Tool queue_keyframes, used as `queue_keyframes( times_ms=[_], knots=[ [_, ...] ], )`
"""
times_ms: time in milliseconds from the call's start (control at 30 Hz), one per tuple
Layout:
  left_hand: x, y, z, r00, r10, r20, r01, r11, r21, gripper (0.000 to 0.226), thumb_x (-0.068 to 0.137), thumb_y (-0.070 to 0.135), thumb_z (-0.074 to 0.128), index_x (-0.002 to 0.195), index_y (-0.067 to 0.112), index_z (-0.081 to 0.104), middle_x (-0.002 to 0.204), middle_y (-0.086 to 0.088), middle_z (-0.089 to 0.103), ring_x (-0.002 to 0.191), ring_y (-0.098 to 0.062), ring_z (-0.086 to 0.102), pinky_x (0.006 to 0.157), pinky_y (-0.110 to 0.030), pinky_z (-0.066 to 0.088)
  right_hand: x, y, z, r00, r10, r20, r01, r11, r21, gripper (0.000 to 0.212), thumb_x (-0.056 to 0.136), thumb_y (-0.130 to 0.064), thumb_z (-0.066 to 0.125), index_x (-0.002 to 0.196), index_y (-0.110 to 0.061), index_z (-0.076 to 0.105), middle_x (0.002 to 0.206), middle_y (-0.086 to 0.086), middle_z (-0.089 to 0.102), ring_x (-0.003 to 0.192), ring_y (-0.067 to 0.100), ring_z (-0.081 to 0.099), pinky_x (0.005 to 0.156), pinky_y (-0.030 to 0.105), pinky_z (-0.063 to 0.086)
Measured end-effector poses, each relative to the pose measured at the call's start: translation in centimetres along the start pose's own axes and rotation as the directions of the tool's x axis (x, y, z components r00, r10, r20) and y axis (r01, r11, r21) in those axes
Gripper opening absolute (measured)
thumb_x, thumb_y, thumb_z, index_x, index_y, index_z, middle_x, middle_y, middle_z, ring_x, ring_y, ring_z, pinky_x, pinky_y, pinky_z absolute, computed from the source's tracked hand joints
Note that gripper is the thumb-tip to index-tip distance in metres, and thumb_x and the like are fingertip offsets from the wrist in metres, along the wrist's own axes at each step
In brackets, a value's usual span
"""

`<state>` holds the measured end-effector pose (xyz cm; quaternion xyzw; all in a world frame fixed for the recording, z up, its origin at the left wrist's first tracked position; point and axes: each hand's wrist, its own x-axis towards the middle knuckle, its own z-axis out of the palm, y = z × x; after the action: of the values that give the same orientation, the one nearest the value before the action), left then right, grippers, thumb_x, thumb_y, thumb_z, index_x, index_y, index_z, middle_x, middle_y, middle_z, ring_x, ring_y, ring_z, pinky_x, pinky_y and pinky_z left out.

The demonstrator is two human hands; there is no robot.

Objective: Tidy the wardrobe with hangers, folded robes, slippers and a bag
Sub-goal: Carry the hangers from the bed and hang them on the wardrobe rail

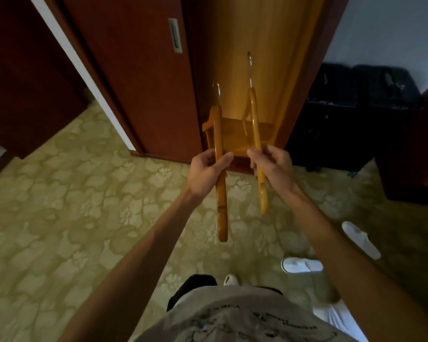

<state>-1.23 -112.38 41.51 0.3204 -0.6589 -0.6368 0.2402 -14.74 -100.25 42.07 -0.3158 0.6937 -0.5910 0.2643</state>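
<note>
- Head view, hands first: the left hand grips a wooden hanger around the middle of its body, thumb laid across the front; the right hand pinches a second wooden hanger between thumb and fingertips, a lighter hold than the left's.
- Both hangers are held edge-on and roughly upright, metal hooks pointing up and away toward the open wardrobe; they are near each other but apart, not touching.
- The wardrobe's lit wooden interior stands straight ahead, its sliding door pushed to the left; no rail is visible, so it presumably sits above the frame.
- Two white slippers lie on the patterned carpet at lower right, well apart from the wardrobe; a dark bag or case sits just right of the wardrobe; no robes can be seen.
- Judgement on the step: the hangers look ready to go up onto a rail; doing it well likely means turning both hooks the same way, lifting one at a time rather than both together, and firming the right hand's pinch so that hanger does not swing or slip; keeping the two apart should stop the hooks from tangling.
</note>
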Motion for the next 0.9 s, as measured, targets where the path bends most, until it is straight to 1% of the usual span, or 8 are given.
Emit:
queue_keyframes(
  times_ms=[167,367,467,633,700,767,833,900],
  knots=[
    [8.8,-0.1,-2.6,1.000,-0.008,-0.008,0.007,1.000,-0.021,0.036,0.093,0.030,0.071,0.094,-0.006,0.065,0.076,-0.011,0.060,0.065,-0.023,0.055,0.061,-0.035,0.046,8.8,-0.4,2.3,0.999,0.015,0.030,-0.015,1.000,0.015,0.017,0.095,-0.036,0.065,0.089,-0.021,0.069,0.072,-0.004,0.064,0.067,0.009,0.061,0.067,0.032,0.050],
    [21.6,0.1,-5.4,0.999,0.015,0.034,-0.013,0.998,-0.054,0.025,0.093,0.028,0.070,0.090,0.003,0.068,0.067,-0.004,0.060,0.061,-0.018,0.056,0.059,-0.034,0.050,20.2,-0.3,5.2,0.999,0.026,0.026,-0.026,1.000,-0.009,0.020,0.096,-0.036,0.064,0.091,-0.017,0.068,0.075,-0.001,0.064,0.068,0.011,0.061,0.068,0.031,0.052],
    [28.9,1.3,-7.2,0.996,0.050,0.073,-0.047,0.998,-0.040,0.024,0.095,0.026,0.069,0.087,0.003,0.067,0.071,-0.008,0.058,0.064,-0.019,0.055,0.058,-0.027,0.047,26.9,-0.4,6.6,0.999,0.036,0.008,-0.036,0.999,-0.037,0.026,0.094,-0.042,0.064,0.094,-0.017,0.069,0.078,0.000,0.065,0.073,0.015,0.061,0.073,0.039,0.052],
    [40.7,4.5,-10.6,0.986,0.064,0.157,-0.056,0.997,-0.055,0.016,0.092,0.030,0.072,0.077,0.025,0.073,0.078,-0.004,0.063,0.072,-0.020,0.059,0.070,-0.041,0.049,38.0,-2.7,9.0,0.997,0.053,-0.049,-0.053,0.999,0.004,0.021,0.096,-0.036,0.063,0.096,-0.017,0.070,0.074,-0.003,0.063,0.069,0.012,0.058,0.069,0.031,0.048],
    [44.9,5.9,-11.8,0.982,0.067,0.175,-0.055,0.996,-0.075,0.020,0.090,0.032,0.072,0.083,0.014,0.073,0.081,-0.006,0.064,0.073,-0.020,0.060,0.073,-0.041,0.049,42.0,-3.9,10.0,0.996,0.049,-0.068,-0.049,0.999,0.006,0.018,0.097,-0.034,0.062,0.093,-0.018,0.069,0.073,-0.003,0.062,0.067,0.011,0.058,0.067,0.030,0.048],
    [48.7,7.1,-12.5,0.978,0.072,0.194,-0.060,0.996,-0.066,0.037,0.085,0.041,0.074,0.087,0.004,0.070,0.082,-0.012,0.062,0.074,-0.024,0.058,0.071,-0.042,0.048,45.7,-4.9,10.5,0.995,0.040,-0.094,-0.041,0.999,-0.014,0.019,0.098,-0.033,0.061,0.089,-0.017,0.067,0.072,-0.003,0.063,0.066,0.011,0.059,0.067,0.030,0.048],
    [52.1,8.5,-12.8,0.974,0.081,0.213,-0.067,0.995,-0.071,0.047,0.081,0.046,0.074,0.089,0.000,0.069,0.081,-0.017,0.062,0.072,-0.027,0.058,0.069,-0.043,0.047,49.1,-6.0,10.8,0.993,0.019,-0.120,-0.020,1.000,-0.011,0.019,0.098,-0.031,0.060,0.086,-0.017,0.066,0.071,-0.004,0.063,0.064,0.010,0.059,0.065,0.030,0.048],
    [55.4,10.0,-12.8,0.970,0.089,0.227,-0.074,0.995,-0.072,0.042,0.086,0.042,0.072,0.092,0.000,0.069,0.083,-0.020,0.063,0.071,-0.028,0.060,0.069,-0.041,0.050,52.5,-7.3,10.8,0.990,-0.003,-0.143,0.000,1.000,-0.021,0.021,0.098,-0.032,0.061,0.085,-0.016,0.066,0.069,-0.004,0.063,0.064,0.009,0.059,0.066,0.030,0.048]
  ],
)
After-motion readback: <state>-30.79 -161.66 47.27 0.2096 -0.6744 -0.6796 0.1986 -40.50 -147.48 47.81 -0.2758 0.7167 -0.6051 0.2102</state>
